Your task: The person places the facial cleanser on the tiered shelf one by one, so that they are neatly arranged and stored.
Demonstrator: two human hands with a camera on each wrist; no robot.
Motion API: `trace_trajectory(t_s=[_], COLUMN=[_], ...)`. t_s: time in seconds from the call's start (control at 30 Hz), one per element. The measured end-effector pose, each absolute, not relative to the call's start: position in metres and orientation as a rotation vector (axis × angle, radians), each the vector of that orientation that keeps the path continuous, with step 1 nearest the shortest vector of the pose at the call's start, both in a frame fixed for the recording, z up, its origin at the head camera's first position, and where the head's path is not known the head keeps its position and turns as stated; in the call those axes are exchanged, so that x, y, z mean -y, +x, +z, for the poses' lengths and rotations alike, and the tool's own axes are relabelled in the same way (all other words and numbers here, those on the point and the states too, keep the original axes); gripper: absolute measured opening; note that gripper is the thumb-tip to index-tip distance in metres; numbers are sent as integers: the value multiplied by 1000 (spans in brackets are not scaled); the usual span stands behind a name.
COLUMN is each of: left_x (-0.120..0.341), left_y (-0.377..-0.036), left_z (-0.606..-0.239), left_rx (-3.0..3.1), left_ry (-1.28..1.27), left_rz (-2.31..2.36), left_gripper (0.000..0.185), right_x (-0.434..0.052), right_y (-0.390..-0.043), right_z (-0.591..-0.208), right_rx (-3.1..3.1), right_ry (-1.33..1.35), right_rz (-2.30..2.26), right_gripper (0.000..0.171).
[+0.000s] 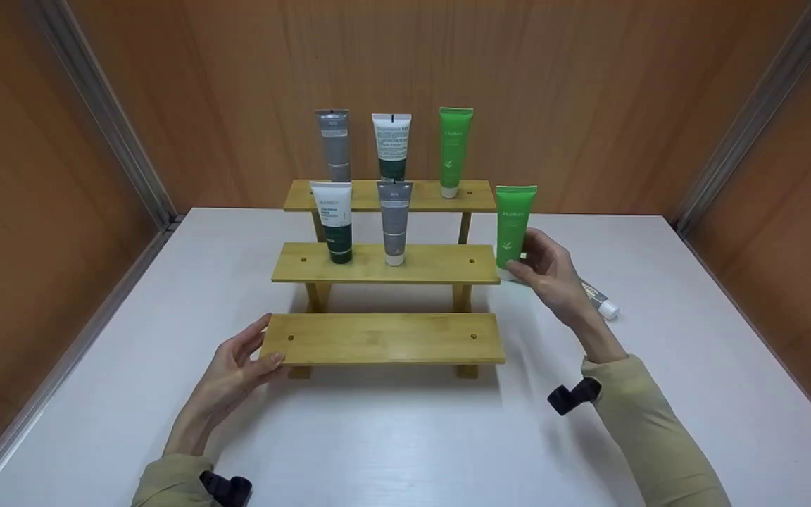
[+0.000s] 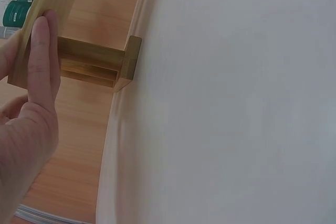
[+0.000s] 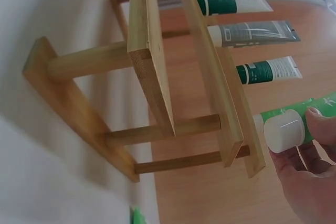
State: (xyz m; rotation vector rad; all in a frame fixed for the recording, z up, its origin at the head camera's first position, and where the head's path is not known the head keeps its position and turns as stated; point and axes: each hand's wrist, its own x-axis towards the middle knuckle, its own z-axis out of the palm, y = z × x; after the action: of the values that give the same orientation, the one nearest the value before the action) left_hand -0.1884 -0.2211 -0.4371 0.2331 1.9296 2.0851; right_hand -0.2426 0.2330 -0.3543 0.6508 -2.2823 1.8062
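Observation:
My right hand (image 1: 550, 278) pinches an upright green tube (image 1: 514, 222) between thumb and fingers, just right of the middle step. In the right wrist view the white cap (image 3: 283, 131) of this tube points toward the camera. A three-step wooden display stand (image 1: 384, 338) stands before me, and my left hand (image 1: 233, 366) grips the left end of its lowest step. On the middle step stand a white and dark green tube (image 1: 335, 222) and a grey tube (image 1: 395, 222). The top step bears another grey tube (image 1: 335, 144), a white and green tube (image 1: 392, 144) and a green tube (image 1: 453, 148).
Behind my right wrist a white-capped tube (image 1: 599, 299) lies on the white table (image 1: 377, 451), partly hidden. A bit of something green (image 3: 138, 216) shows at the bottom of the right wrist view. Wood panels (image 1: 398, 56) enclose the back and sides.

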Motion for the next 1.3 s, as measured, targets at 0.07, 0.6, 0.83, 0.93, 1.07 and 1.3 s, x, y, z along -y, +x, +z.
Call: trace_trajectory(t_s=[0.07,0.6,0.83,0.93,1.07,1.3], left_x=[221,220,220,220,220,220], left_y=[-188,-189,-188,-188,-187,-188], left_z=[-437,-438,-438,-438,-438,-437], left_rx=[-1929,-1958,-1965,-1957,-1935,-1942], left_ry=[237,230,216,220,226,230], left_rz=[2085,2064,2062,2067,2084,2078], left_gripper=[79,79,79,79,79,78], right_x=[-229,-201,-193,-191,-187,-176], right_y=[-245,-262,-270,-274,-279,-269], right_z=[-353,-353,-355,-356,-357,-341], right_rx=[2265,2302,2311,2302,2292,2343], right_ry=[666,674,648,654,647,605], right_rz=[1826,1814,1803,1815,1836,1834], right_gripper=[46,47,47,48,47,45])
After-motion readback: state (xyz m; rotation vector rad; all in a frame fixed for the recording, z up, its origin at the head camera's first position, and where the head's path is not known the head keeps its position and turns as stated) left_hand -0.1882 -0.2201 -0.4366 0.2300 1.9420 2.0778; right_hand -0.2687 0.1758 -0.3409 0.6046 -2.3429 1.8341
